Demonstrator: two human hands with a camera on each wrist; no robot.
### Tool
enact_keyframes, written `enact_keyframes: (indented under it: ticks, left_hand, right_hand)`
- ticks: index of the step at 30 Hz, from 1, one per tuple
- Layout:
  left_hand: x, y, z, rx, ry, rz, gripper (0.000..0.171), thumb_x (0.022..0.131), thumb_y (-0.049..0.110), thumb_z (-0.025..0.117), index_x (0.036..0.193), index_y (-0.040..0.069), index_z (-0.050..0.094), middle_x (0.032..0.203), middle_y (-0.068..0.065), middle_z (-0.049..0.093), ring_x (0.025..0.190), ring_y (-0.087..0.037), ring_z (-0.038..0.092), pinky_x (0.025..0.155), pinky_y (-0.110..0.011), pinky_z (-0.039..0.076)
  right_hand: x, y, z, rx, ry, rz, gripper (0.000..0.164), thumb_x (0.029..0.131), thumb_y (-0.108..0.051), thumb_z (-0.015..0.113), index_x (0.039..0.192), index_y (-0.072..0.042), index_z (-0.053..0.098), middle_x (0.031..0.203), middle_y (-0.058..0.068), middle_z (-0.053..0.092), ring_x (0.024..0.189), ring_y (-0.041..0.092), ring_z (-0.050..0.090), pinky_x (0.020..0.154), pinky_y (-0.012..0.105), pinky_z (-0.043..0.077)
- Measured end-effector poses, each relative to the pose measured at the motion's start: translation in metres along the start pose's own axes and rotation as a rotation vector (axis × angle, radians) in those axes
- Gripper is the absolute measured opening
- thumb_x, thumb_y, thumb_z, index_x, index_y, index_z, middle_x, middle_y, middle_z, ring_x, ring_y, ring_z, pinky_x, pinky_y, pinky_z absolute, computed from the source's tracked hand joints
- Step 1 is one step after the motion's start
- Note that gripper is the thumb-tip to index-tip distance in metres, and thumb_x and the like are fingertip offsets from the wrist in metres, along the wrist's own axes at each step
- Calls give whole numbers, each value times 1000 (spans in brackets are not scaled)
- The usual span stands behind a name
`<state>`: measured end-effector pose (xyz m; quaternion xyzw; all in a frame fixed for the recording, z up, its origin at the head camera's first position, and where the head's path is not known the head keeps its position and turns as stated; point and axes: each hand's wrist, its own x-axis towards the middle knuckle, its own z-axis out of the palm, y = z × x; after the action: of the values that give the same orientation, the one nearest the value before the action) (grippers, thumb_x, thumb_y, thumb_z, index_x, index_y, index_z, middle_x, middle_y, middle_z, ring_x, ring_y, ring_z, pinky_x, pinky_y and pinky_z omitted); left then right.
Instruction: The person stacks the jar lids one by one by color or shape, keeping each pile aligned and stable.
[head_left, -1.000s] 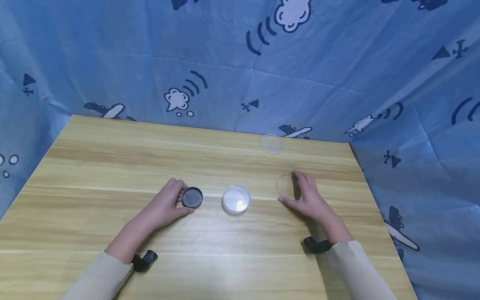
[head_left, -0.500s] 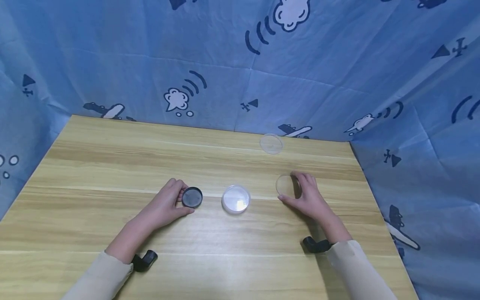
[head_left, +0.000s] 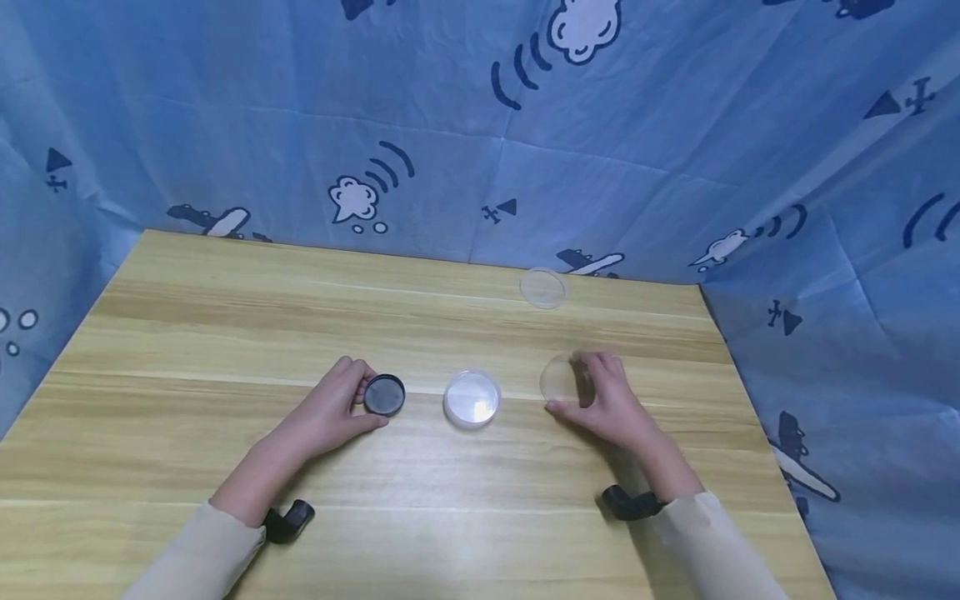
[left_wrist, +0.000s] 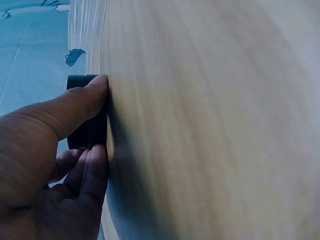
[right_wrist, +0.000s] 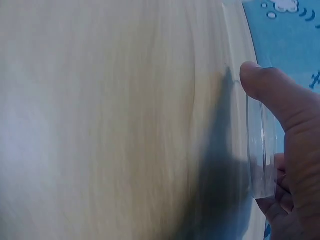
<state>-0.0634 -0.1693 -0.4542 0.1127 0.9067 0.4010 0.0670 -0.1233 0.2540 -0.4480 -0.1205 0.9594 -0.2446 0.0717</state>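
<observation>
My left hand (head_left: 330,415) grips a small round black container (head_left: 385,395) by its sides, thumb near and fingers far. In the left wrist view, a seam splits the black container (left_wrist: 88,134) into two layers, standing on the table. A few centimetres to its right are clear petri dishes (head_left: 472,398), which look stacked in the left wrist view. My right hand (head_left: 606,402) holds a clear, shallow petri dish (head_left: 557,380) between thumb and fingers, low over the table; whether it touches the wood I cannot tell. Its side wall (right_wrist: 261,140) shows in the right wrist view.
Another clear round dish or lid (head_left: 543,288) lies near the table's back edge. The wood-grain table (head_left: 420,533) is bounded at the back and sides by blue printed cloth (head_left: 435,108). Dark cameras (head_left: 289,522) sit on both wrists.
The right hand, with the clear petri dish, has shifted slightly left and toward the near side. The left hand and black container have stayed put.
</observation>
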Motion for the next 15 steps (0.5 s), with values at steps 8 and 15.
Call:
enact_keyframes:
  ticks: [8, 15]
  left_hand:
    - [1, 0, 1, -5, 9, 14, 45, 79, 12, 91, 111, 2, 61, 96, -5, 48, 87, -15, 43, 77, -27, 41]
    - [0, 0, 1, 3, 5, 5, 44, 79, 12, 90, 110, 2, 61, 95, -5, 47, 87, -15, 42, 76, -26, 40]
  right_hand:
    - [-10, -14, 5, -5, -14, -84, 93, 77, -43, 91, 147, -1, 48, 144, 23, 51, 136, 39, 45, 115, 62, 43]
    - [-19, -14, 8, -33, -14, -119, 88, 77, -42, 91, 144, -1, 50, 140, 20, 53, 134, 36, 46, 114, 59, 44]
